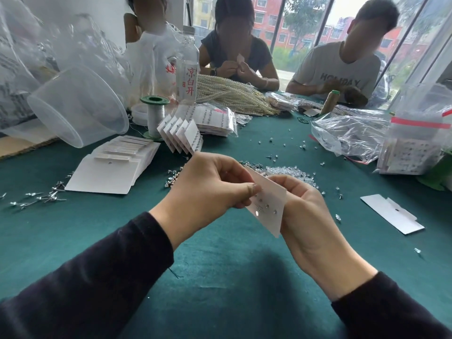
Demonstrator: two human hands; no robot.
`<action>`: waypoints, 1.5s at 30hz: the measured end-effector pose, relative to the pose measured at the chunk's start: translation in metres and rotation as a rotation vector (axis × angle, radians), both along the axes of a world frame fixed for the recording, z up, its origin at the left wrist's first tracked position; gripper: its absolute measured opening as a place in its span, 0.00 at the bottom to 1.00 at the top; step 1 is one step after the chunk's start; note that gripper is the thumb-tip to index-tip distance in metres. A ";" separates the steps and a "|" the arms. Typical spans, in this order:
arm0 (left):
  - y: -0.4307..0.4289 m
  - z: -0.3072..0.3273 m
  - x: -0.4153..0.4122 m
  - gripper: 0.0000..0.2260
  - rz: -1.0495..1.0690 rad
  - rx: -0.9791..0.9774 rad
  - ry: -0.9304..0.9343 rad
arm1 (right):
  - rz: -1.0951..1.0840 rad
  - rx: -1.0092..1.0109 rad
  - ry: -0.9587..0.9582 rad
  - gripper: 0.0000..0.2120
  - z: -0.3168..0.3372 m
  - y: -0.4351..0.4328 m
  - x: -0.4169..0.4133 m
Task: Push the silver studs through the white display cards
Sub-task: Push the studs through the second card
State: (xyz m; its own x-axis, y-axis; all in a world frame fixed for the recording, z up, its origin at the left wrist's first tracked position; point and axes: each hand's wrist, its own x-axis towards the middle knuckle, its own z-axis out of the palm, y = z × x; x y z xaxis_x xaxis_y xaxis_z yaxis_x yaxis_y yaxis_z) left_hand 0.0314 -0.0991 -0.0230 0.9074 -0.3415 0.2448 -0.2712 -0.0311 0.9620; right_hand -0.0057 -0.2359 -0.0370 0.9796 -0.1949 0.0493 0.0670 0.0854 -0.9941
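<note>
Holding a studded card above the green cloth

Crowding our table [220, 265] are a tipped clear plastic tub [78, 106], a labelled water bottle [187, 69], a green-ended thread spool [154, 116], crinkled plastic bags [349, 135] and a heap of pearl strands [227, 94]. Three people sit across from us. A stepped stack of blank cards [102, 177] lies to our left, a fan of filled cards [182, 134] leans beyond it, and a single blank card [391, 212] lies flat on the right. Thin-posted loose studs [41, 196] glint on the felt-like cloth, and our hands partly hide a glassy pile [288, 171] beyond them.

We hold the white card [266, 206], matte, stiff and rectangular, tilted in the air between both hands and clear of the cloth. Small round silver studs [267, 206] sit in a short slanting row on its face. Our left hand [208, 184] pinches the card's left edge with thumb and forefinger pressed together, just above the studs; we cannot tell whether a stud sits between them. Our right hand [300, 206] curls round the right edge, its fingers mostly hidden behind the card
</note>
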 end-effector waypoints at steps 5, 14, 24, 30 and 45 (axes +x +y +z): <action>-0.005 -0.002 -0.005 0.04 -0.005 -0.076 0.156 | -0.184 -0.329 -0.173 0.08 -0.006 0.000 0.000; -0.005 0.002 -0.008 0.05 -0.002 -0.246 0.419 | -0.346 -0.878 -0.496 0.05 -0.004 0.002 -0.002; -0.005 -0.006 -0.004 0.07 0.112 -0.215 0.336 | -0.219 -0.939 -0.435 0.02 -0.004 0.000 -0.001; -0.007 -0.005 -0.008 0.08 -0.119 -0.092 0.489 | -0.251 -0.989 -0.479 0.04 -0.008 -0.002 0.002; 0.001 -0.012 0.009 0.13 0.269 -0.012 0.267 | -0.179 -1.247 0.037 0.11 -0.007 -0.063 0.018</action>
State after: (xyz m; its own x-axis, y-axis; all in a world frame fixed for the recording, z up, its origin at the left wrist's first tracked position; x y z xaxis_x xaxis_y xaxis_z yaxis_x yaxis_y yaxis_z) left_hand 0.0401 -0.0986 -0.0346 0.9967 -0.0809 -0.0097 0.0052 -0.0556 0.9984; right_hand 0.0118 -0.2987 -0.0440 0.9489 -0.1657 0.2687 -0.0487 -0.9178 -0.3940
